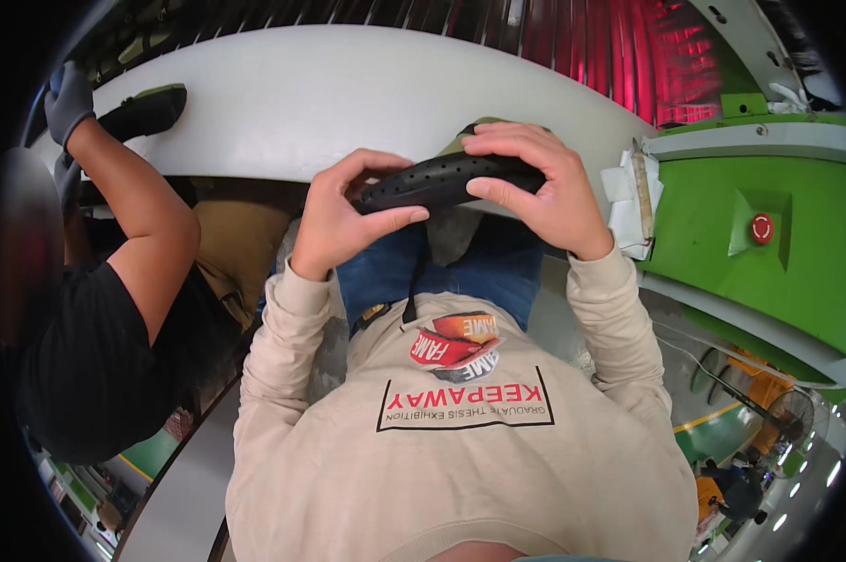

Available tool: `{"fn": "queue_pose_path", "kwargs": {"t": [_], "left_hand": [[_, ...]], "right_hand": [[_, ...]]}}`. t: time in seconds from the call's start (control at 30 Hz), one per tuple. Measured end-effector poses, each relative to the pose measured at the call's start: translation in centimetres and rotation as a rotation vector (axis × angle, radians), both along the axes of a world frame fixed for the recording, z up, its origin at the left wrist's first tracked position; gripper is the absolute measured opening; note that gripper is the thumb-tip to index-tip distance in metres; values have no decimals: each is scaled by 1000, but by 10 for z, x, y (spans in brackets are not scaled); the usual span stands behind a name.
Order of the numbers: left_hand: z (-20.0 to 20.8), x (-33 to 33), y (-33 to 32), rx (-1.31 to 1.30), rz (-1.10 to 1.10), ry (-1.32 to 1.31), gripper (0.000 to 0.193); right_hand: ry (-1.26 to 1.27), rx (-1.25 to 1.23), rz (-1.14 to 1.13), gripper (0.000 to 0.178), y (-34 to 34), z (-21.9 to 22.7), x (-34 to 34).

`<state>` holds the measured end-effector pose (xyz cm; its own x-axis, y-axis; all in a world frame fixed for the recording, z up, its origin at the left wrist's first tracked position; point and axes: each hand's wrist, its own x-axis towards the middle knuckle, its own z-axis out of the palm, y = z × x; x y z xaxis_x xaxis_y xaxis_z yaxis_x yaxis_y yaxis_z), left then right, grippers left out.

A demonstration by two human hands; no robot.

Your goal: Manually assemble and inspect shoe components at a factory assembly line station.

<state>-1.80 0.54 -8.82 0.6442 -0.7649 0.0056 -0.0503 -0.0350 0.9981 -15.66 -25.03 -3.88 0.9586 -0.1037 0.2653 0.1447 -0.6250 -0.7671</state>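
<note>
With both hands I hold a black shoe (423,187) sideways in front of my lap, at the near edge of the white work surface. Rows of small dots run along its dark side, and an olive-green part shows at its far end. My left hand (341,208) grips the left end, thumb on the near side and fingers bent over the top. At the other end, my right hand (549,183) wraps round it with the thumb pressed on the near side. My fingers hide part of the shoe.
A white work surface (282,94) curves ahead, before a red-lit slatted strip (620,47). To the right stands a green machine (704,206) with a red button (761,228) and paper sheets (620,197). On the left, a gloved co-worker (151,234) sits near another black shoe (147,110).
</note>
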Motion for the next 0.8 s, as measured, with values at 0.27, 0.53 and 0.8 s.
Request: {"fn": "queue_pose_path", "kwargs": {"t": [0.27,0.53,0.8], "left_hand": [[79,-17,-50,-360,110,-243,57],[111,-34,-123,-494,-68,-403,47],[109,-42,-146,-472,-159,-491,54]], "right_hand": [[-265,358,-53,40,2,46,-15],[-488,474,-124,34,-30,48,-52],[-553,400,-301,30,-30,51,-77]]}}
